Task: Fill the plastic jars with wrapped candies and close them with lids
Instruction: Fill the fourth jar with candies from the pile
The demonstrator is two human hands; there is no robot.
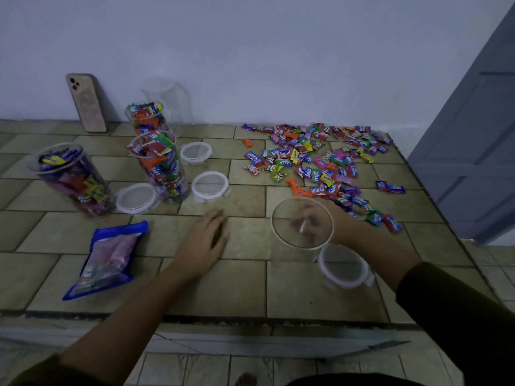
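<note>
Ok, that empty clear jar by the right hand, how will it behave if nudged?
Probably light: the empty jar is clear plastic and looks bare inside. Likely tippy, since it seems tall and narrow like the filled jars. Its smooth wall may slip in a loose grip.

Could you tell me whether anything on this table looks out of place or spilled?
Nothing looks damaged. The loose candies sprawl across the table up to its right edge, where some might slide off. The three full jars stand open, their lids lying beside them.
</note>
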